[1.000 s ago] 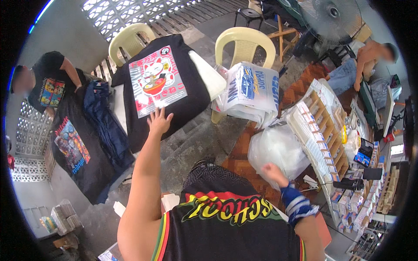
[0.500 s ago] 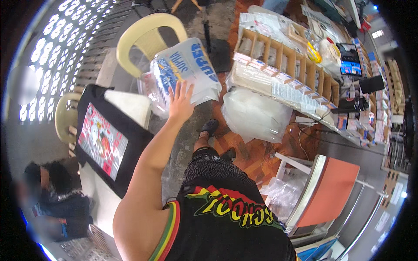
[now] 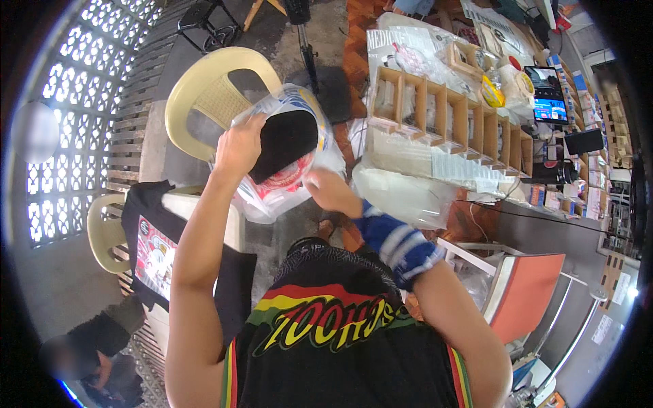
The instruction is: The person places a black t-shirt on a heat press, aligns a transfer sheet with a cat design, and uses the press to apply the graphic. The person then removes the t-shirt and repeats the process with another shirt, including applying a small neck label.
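Observation:
A white plastic bag [image 3: 275, 208] with blue and yellow print lies on the cream plastic chair [image 3: 178, 102], its mouth spread wide. Inside shows black fabric [image 3: 289, 143] and, below it, a red and white printed piece [image 3: 284, 178]. My left hand [image 3: 239, 146] is closed on the bag's far left rim, fingers curled over the edge. At the bag's right side, my right hand [image 3: 333, 192] is closed, its fingertips against the rim. A blue and white band [image 3: 398, 241] covers that wrist. Left of my left forearm, a black printed T-shirt [image 3: 151, 211] is draped over a white table.
A divided cardboard organizer [image 3: 449, 112] stands on the bench at right, a laptop [image 3: 546, 95] behind it. An orange-topped press-like stand [image 3: 527, 292] is at lower right. Another person [image 3: 88, 353] sits at lower left. A second cream chair [image 3: 102, 231] stands beside the shirt.
My right hand has come in from below to the bag. My left hand has gone from lying flat on it to gripping its rim. The bag is now open, showing black fabric.

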The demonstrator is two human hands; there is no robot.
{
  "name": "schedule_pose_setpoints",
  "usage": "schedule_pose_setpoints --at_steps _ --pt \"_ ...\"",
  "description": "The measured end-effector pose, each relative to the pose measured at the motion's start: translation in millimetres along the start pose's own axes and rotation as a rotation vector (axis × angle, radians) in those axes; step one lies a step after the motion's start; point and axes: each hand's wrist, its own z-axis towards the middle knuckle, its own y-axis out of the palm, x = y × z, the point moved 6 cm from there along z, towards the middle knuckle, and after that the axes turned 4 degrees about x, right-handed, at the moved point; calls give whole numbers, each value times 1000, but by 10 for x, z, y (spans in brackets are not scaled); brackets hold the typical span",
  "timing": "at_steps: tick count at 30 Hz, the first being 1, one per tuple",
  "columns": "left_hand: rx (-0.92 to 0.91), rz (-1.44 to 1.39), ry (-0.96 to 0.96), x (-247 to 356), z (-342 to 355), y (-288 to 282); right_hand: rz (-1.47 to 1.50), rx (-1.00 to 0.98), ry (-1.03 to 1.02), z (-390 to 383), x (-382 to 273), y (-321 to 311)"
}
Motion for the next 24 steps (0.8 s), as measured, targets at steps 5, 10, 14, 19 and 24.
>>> schedule_pose_setpoints --at_steps 5,10,14,19,24 --pt "44 -62 51 21 17 -203 -497 282 442 862 222 -59" --pt "-13 -93 10 -51 -63 -119 -365 57 760 1092 973 123" --pt "-8 -33 47 -150 -79 -3 -159 365 54 1300 904 -34" --pt "6 -76 157 -115 -139 129 -41 -2 -437 716 198 -198" --pt "163 46 314 319 53 -302 1220 -37 887 -583 -167 -544"
